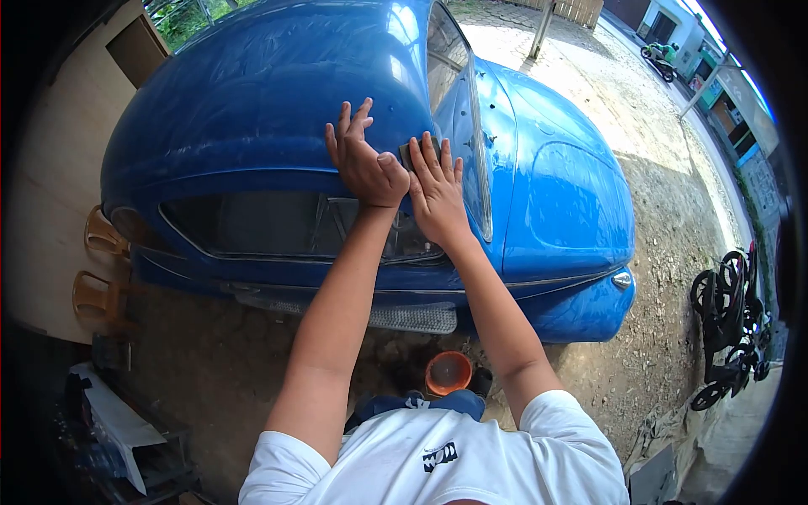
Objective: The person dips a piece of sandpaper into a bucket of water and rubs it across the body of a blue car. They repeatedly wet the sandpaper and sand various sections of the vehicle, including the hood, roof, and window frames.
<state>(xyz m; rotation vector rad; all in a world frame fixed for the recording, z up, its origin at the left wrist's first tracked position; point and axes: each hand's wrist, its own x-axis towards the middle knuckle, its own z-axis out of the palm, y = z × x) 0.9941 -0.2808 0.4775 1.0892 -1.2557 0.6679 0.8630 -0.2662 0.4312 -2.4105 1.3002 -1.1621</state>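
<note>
A blue rounded car (278,101) stands before me, its roof wet or streaked with pale smears. My right hand (438,189) lies at the roof's front corner, beside the windshield (454,93). Its fingers press a small dark piece of sandpaper (405,158), mostly hidden beneath them, against the paint. To the left of it, my left hand (366,164) is at the roof edge above the side window (252,223). Its fingers are apart and partly raised, with nothing visible in them. The two hands touch or nearly touch at the thumbs.
An orange bucket (449,373) with cloudy liquid stands on the ground by my feet. Orange-brown chairs (103,296) stand at the left wall. Black motorcycle wheels and parts (728,324) are at the right. A post (543,29) rises beyond the car.
</note>
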